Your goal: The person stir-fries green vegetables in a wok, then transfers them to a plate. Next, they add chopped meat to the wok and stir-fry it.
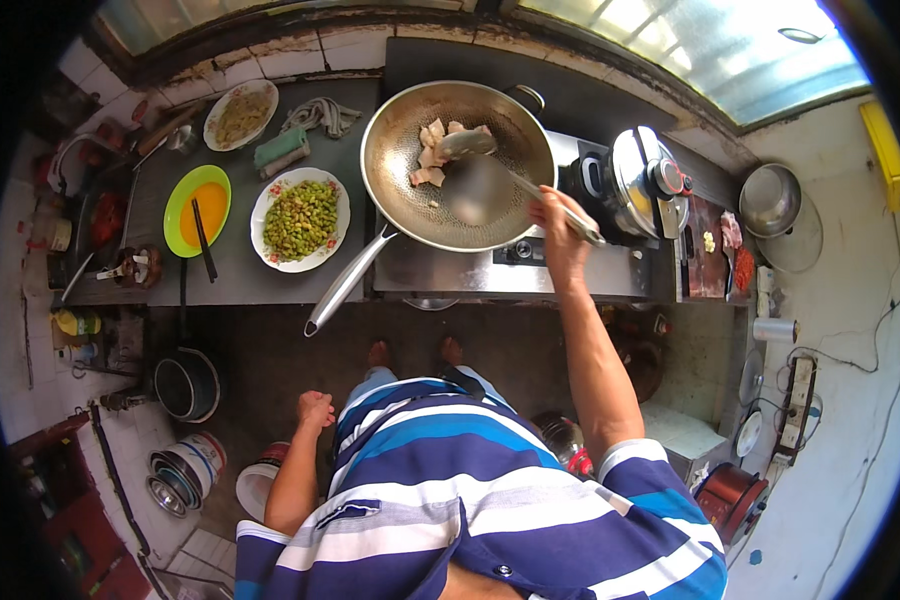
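A long-handled metal spatula (469,144) is gripped in my right hand (562,217), over the right rim of a large metal wok (390,150). The spatula's head touches pale pieces of meat (430,154) left of the wok's middle. Steam or a blur hides part of the wok's bottom. The wok stands on the steel stove (457,271), its long handle pointing towards me at the left. My left hand (316,410) hangs beside my body, away from the counter, with fingers curled; nothing shows in it.
Left of the wok are a plate of chopped green vegetables (301,219), a green bowl of yellow liquid (220,196) with chopsticks, another filled plate (210,120) and cloths (281,152). A pressure cooker (634,180) and a cutting board (701,270) with food stand at the right.
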`<state>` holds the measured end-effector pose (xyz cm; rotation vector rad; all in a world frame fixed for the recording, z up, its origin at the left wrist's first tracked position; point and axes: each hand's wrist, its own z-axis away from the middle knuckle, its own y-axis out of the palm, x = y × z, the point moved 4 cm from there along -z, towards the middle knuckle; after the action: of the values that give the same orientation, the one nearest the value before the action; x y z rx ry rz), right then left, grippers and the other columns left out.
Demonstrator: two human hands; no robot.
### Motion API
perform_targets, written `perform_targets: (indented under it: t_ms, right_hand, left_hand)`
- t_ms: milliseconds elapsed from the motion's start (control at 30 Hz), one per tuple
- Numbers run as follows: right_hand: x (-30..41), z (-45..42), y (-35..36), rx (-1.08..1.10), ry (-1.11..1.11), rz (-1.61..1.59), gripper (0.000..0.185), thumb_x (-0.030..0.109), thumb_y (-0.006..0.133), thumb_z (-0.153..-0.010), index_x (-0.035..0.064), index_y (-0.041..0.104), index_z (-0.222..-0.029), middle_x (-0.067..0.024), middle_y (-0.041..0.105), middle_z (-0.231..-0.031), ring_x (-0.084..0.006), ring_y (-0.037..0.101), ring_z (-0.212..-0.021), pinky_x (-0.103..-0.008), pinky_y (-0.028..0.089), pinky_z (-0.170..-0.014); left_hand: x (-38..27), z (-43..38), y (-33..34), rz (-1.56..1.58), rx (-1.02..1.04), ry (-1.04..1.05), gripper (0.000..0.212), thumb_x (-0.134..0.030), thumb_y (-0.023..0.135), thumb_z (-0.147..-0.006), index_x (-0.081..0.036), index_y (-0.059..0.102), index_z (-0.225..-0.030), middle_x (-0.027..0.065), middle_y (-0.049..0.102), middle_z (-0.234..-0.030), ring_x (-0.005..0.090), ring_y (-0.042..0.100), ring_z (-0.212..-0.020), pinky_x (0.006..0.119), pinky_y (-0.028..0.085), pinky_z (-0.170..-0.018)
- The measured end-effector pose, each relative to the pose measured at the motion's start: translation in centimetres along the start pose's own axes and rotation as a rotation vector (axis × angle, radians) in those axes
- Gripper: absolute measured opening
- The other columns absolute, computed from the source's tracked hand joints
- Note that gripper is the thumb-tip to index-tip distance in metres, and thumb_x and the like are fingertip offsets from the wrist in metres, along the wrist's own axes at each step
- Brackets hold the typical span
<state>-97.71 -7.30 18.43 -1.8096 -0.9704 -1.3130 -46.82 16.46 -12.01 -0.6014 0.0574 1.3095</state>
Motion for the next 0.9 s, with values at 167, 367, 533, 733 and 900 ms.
perform_targets:
  t_ms: [167, 367, 533, 733, 900]
  right_hand:
    - [1.3, 4.6, -1.1, 0.253, -0.286, 0.349, 0.017, 0.011, 0.068, -0.095, -0.0002, 0.075, -0.106, -0.014, 0.075, -0.085, -0.0192, 0.074, -0.077, -0.0307, 0.058, -0.072]
    - [-2.6, 2.2, -2.4, -0.039, -0.147, 0.191, 0.023, 0.013, 0.064, -0.099, -0.0049, 0.072, -0.111, -0.0126, 0.076, -0.085, -0.0162, 0.072, -0.074, -0.0302, 0.058, -0.069]
    - [-3.3, 2.5, 1.1, 0.018, 0.081, -0.146, 0.028, 0.017, 0.062, -0.102, -0.0076, 0.071, -0.112, -0.0142, 0.076, -0.087, -0.017, 0.073, -0.077, -0.0297, 0.06, -0.073]
    - [1.2, 4.0, -2.4, 0.09, -0.254, 0.349, 0.019, 0.012, 0.067, -0.094, -0.0031, 0.074, -0.103, -0.0127, 0.075, -0.079, -0.0162, 0.073, -0.074, -0.0307, 0.057, -0.068]
    - [-3.6, -2.0, -0.9, -0.163, 0.057, -0.205, 0.029, 0.018, 0.063, -0.102, -0.0083, 0.071, -0.111, -0.0124, 0.073, -0.087, -0.0185, 0.072, -0.075, -0.0305, 0.063, -0.072]
  left_hand:
    - [1.1, 0.3, -0.3, 0.042, -0.016, -0.014, 0.03, -0.018, 0.068, -0.091, -0.001, 0.06, -0.114, 0.013, 0.07, -0.078, 0.0211, 0.065, -0.051, 0.035, 0.053, -0.043]
    - [0.3, 0.6, 0.7, -0.027, 0.024, -0.018, 0.026, -0.019, 0.068, -0.091, -0.004, 0.059, -0.111, 0.0119, 0.069, -0.077, 0.0209, 0.063, -0.05, 0.035, 0.052, -0.042]
    - [-0.1, -0.1, 0.3, 0.029, 0.041, -0.007, 0.025, -0.02, 0.067, -0.092, -0.004, 0.058, -0.109, 0.0113, 0.069, -0.077, 0.0206, 0.064, -0.05, 0.034, 0.05, -0.041]
    - [-0.5, -0.3, -0.2, 0.083, 0.019, 0.025, 0.026, -0.019, 0.066, -0.092, -0.002, 0.058, -0.11, 0.0118, 0.068, -0.077, 0.0205, 0.064, -0.047, 0.033, 0.05, -0.04]
    - [0.3, -0.3, 0.5, -0.002, 0.046, -0.019, 0.026, -0.017, 0.066, -0.091, -0.001, 0.057, -0.11, 0.0121, 0.067, -0.075, 0.0211, 0.064, -0.047, 0.033, 0.05, -0.039]
